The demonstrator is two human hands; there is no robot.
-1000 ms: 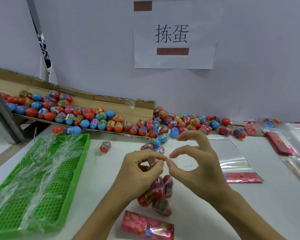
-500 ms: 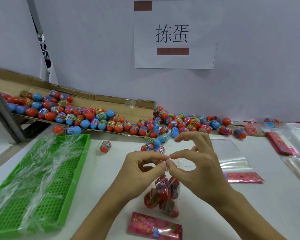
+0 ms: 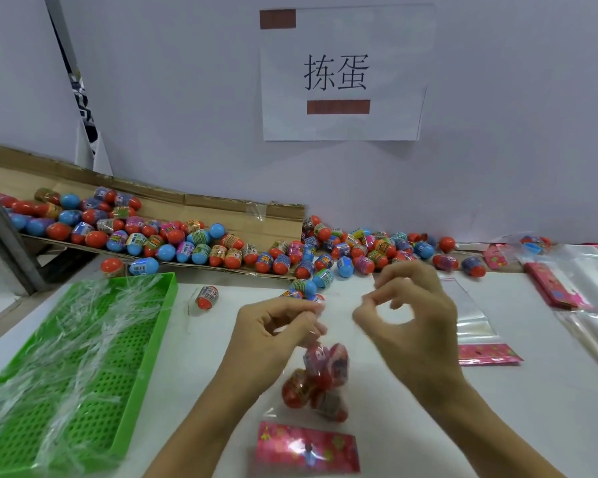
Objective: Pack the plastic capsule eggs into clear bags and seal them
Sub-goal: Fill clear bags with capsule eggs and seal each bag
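A white paper sign (image 3: 342,74) taped to the wall carries two large black handwritten-style characters, 拣蛋. Above and below the characters sit two solid brown-red bars with no readable text. The capsule eggs (image 3: 201,248) wear printed wrap labels, and the pink header card (image 3: 306,448) has printed graphics, but none of it is legible.

Green tray (image 3: 83,357) cut off by left edge; right hand (image 3: 411,326) motion-blurred

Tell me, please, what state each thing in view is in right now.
Filled bag: hanging from the left hand, neck gathered.
Left hand: fingers pinch the bag neck.
Right hand: thumb and forefinger pinched, apart from the bag.
Green tray: strewn with clear strips.
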